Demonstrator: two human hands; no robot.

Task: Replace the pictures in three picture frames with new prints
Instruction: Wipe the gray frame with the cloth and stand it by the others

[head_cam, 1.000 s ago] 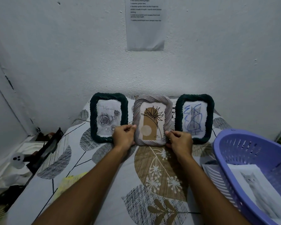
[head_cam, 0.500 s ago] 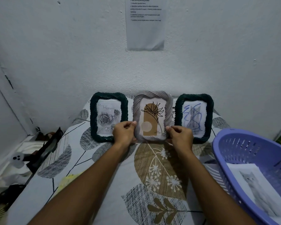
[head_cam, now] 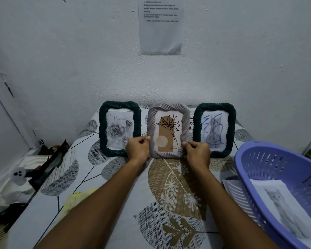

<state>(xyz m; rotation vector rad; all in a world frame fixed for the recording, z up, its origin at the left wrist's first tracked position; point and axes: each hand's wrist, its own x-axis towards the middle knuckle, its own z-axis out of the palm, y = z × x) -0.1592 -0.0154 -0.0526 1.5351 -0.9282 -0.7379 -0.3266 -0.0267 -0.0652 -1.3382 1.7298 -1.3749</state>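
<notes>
Three frames stand in a row against the white wall on a leaf-patterned sheet. The middle grey rope-edged frame [head_cam: 169,112] shows a brown arch and a black flower drawing. My left hand [head_cam: 137,149] grips its lower left edge and my right hand [head_cam: 197,152] grips its lower right edge. A dark green frame [head_cam: 102,130] with a grey rose print stands to the left. Another dark green frame [head_cam: 231,130] with a blue-scribbled picture stands to the right.
A purple plastic basket [head_cam: 255,159] sits at the right with a cat print [head_cam: 284,209] inside; a striped sheet [head_cam: 235,191] lies beside it. A paper notice [head_cam: 161,33] hangs on the wall. Dark clutter [head_cam: 48,166] fills the gap at the left. A yellow cloth [head_cam: 77,200] lies near my left forearm.
The grey frame has been lifted slightly between both hands and now sits a little higher than a second ago; the two green frames have not moved.
</notes>
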